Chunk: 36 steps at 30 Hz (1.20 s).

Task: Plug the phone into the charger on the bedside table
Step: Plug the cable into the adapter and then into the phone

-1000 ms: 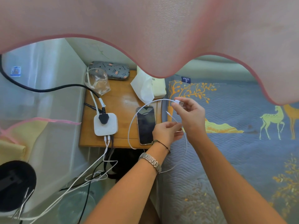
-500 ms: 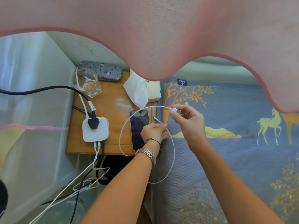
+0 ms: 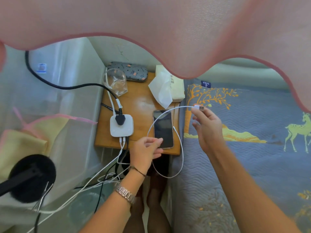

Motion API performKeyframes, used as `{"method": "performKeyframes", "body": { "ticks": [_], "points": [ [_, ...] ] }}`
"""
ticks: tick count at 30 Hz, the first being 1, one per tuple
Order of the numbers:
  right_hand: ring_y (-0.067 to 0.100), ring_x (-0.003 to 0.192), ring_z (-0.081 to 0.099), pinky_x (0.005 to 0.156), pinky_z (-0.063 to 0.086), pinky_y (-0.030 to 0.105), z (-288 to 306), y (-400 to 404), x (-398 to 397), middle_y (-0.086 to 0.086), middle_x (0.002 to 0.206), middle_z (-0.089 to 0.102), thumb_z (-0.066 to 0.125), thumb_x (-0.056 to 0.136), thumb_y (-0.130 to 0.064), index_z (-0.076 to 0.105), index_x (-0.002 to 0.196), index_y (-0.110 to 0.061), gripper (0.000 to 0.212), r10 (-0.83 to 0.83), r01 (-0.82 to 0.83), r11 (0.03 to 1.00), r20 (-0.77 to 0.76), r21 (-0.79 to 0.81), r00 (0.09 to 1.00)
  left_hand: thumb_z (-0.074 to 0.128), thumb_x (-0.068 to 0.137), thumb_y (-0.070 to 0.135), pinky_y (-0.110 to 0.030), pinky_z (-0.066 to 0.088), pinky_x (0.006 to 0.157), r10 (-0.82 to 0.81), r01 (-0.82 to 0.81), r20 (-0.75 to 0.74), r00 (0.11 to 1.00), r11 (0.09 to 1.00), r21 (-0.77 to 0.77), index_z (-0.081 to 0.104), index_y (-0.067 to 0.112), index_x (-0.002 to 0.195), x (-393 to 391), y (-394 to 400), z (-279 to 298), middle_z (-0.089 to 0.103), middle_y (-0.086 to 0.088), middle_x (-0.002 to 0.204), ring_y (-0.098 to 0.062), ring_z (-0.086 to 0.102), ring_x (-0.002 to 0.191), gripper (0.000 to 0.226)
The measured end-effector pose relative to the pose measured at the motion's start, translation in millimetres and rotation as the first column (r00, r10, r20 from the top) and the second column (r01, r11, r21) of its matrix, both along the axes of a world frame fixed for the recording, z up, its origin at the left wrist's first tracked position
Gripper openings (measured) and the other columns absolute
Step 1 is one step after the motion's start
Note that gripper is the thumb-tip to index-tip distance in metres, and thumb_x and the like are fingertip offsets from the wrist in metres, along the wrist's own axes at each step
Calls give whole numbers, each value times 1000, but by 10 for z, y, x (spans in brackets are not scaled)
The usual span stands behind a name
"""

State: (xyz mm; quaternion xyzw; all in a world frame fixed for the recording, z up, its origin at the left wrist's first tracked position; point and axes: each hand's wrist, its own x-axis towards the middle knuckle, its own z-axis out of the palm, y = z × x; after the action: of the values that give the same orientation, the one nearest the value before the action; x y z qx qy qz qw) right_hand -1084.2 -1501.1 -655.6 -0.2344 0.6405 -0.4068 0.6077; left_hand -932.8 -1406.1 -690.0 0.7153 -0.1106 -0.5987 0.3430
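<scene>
Phone (image 3: 163, 129) flat, screen up, at centre frame on the right part of the bedside table (image 3: 141, 105), near its front and right edges. White cable (image 3: 180, 149) looped over it: thin, limp, light (judged unlikely to hold any shape), so best taken by its stiff ends. USB plug (image 3: 199, 108) pinched between thumb and forefinger of right hand (image 3: 207, 130), other fingers spread loose. Left hand (image 3: 145, 151) curled at the phone's lower end, fingertips closed apparently on the cable; small connector not clearly visible. Phone itself rigid, glassy, probably slippery; sides the safest hold. Charger block (image 3: 121, 125) left of centre, 2 white leads already in its front face. Glass (image 3: 116, 82) and tissue pack (image 3: 170, 89) crowd the upper part; open room only between block and phone.
</scene>
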Motion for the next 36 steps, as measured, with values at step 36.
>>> {"method": "performKeyframes", "body": {
  "ticks": [36],
  "points": [
    [12,67,67,64,55,21,-957,1304,1695,7,81,74,72,82,-14,71,98,-11,17,258,-265,917,62,300,964,70,81,15,-38,52,96,166,-135,335,928,984,-112,65,11,119,1245,125,-813,71,-1,111,-14,66,101,39]
  ]
}}
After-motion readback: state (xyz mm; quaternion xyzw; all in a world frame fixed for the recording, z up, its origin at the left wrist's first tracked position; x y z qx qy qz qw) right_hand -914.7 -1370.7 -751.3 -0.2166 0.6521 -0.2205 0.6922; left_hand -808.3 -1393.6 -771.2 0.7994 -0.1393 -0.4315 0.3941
